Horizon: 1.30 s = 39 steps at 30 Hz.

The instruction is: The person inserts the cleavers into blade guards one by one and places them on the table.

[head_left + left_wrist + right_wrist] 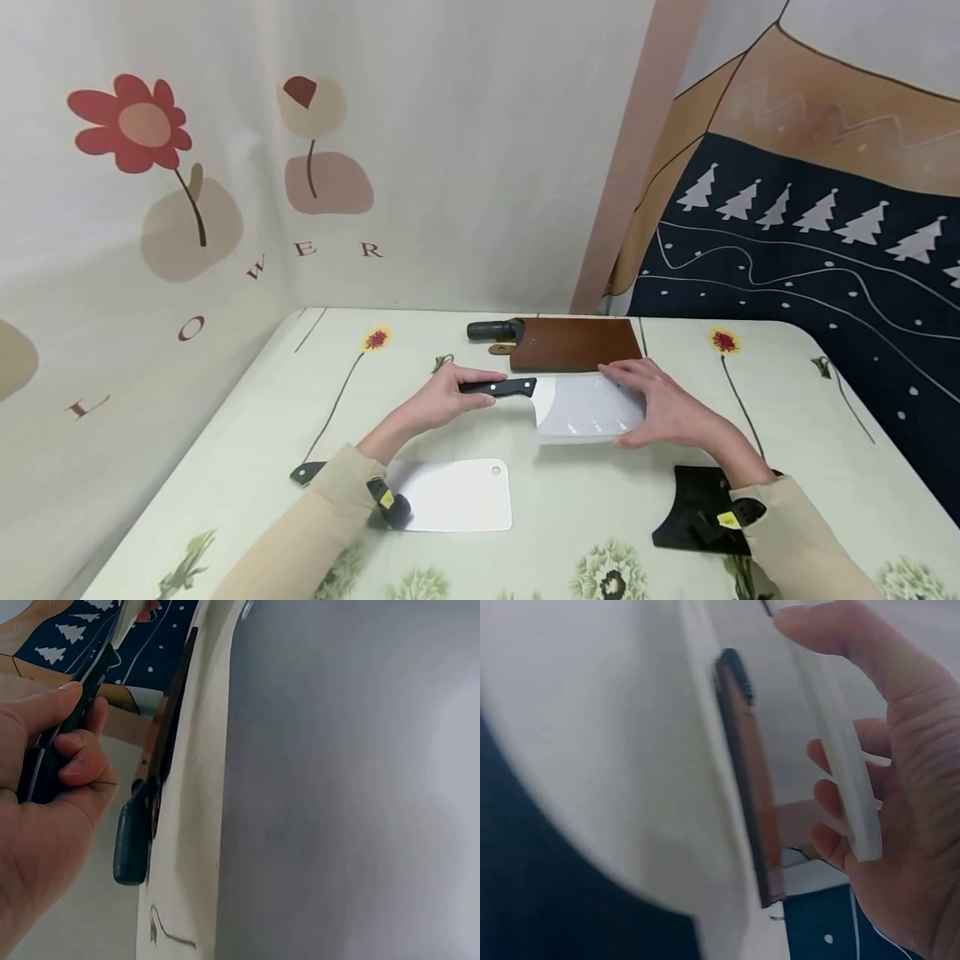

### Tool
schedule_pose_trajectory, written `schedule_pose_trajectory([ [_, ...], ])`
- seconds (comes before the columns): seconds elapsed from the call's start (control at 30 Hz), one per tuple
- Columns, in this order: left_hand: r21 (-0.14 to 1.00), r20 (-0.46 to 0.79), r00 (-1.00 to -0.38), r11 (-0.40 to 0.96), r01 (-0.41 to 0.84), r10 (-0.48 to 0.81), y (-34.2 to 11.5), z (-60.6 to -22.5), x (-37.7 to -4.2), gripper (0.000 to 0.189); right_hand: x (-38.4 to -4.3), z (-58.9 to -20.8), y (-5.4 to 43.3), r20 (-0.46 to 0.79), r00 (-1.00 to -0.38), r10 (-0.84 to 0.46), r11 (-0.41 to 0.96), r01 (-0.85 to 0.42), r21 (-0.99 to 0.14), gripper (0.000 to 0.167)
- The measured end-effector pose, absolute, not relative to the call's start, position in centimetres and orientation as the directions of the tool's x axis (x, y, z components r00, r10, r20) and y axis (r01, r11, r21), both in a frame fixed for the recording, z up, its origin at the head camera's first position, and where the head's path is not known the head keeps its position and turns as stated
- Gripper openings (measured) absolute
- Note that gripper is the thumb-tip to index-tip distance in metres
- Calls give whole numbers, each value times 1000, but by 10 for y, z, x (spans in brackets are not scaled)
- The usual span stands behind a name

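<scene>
In the head view a cleaver with a black riveted handle point(517, 387) is held level above the table, its blade inside a milky translucent cover point(588, 410). My left hand point(442, 402) grips the handle, thumb along one side and fingers curled round the other in the left wrist view. At the far end, my right hand point(671, 410) holds the cover between thumb and fingers. The cover's pale narrow edge point(840, 757) shows within the right hand's grasp in the right wrist view. Most of the blade is hidden by the cover.
Behind the hands lies another cleaver in a brown leather sheath point(577, 344), with a dark handle point(491, 331). A bare cleaver point(461, 500) lies beneath my left forearm, partly covered by it. Under my right wrist is a black sheath point(693, 512). A flowered cloth point(247, 467) covers the table.
</scene>
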<state>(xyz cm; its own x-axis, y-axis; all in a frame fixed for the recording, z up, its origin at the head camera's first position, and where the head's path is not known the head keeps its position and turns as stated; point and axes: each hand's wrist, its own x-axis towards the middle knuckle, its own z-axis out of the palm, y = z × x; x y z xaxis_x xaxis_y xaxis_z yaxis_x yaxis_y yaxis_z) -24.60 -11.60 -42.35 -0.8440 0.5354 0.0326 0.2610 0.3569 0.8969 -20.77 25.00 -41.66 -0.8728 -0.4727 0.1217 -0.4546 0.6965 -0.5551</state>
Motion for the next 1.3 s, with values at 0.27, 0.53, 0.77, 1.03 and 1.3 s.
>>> schedule_pose_trajectory([
  [0.27, 861, -3, -823, 420, 287, 568, -129, -429, -249, 39, -205, -430, 240, 75, -868, -491, 743, -462, -484, 97],
  [0.53, 880, -68, -855, 435, 192, 515, -144, -433, -254, 55, -208, -431, 241, 54, -877, -477, 796, -457, -398, 98],
  [0.77, 901, -79, -864, 405, 152, 498, -157, -441, -255, 50, -218, -437, 244, 7, -891, -455, 807, -416, -419, 99],
  [1.03, 888, -137, -877, 450, 98, 461, -160, -438, -254, 52, -228, -447, 238, 18, -883, -468, 816, -440, -375, 100],
  [1.3, 878, -167, -883, 473, 69, 439, -158, -438, -254, 50, -229, -448, 236, 2, -892, -451, 828, -419, -373, 98],
])
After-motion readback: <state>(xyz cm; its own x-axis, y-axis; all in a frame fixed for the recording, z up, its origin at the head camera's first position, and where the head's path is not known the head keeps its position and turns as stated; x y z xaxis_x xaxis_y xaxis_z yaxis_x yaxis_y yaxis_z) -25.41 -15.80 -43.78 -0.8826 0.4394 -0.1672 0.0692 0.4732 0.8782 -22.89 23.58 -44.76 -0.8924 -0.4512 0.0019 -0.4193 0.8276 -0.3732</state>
